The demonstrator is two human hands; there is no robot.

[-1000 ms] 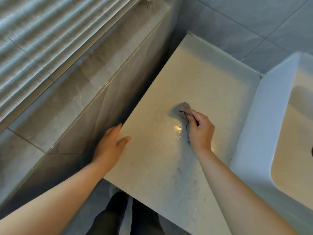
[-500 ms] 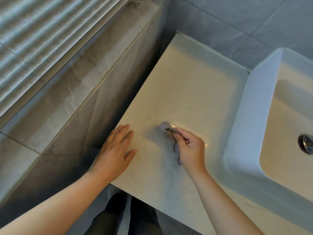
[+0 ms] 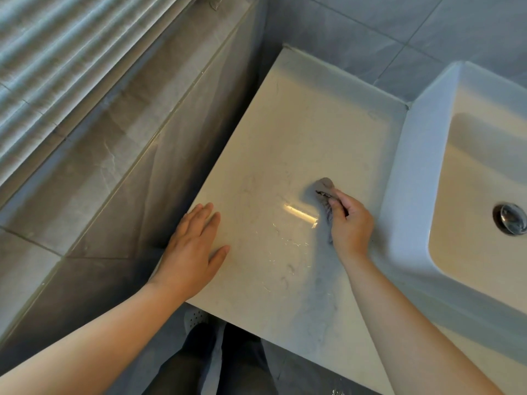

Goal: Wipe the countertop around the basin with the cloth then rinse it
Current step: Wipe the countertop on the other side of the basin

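Observation:
A pale marble countertop [image 3: 299,124] stretches left of the white basin [image 3: 410,155]. My right hand [image 3: 349,223] grips a small grey cloth [image 3: 323,185] bunched under its fingers and presses it on the countertop, a short way left of the basin's wall. A wet streak glints just left of the cloth. My left hand [image 3: 194,249] rests flat with straight fingers on the countertop's left edge. A metal drain [image 3: 512,218] sits in the basin's bowl.
Grey tiled wall [image 3: 370,21] runs behind the countertop, and a tiled ledge [image 3: 114,155] with window blinds [image 3: 57,52] above it flanks the left side. My legs and a shoe [image 3: 195,317] show below the countertop's front edge.
My right hand slid the cloth toward the front left edge, then back to the right toward the basin. My left hand shifted further onto the countertop and lies flat.

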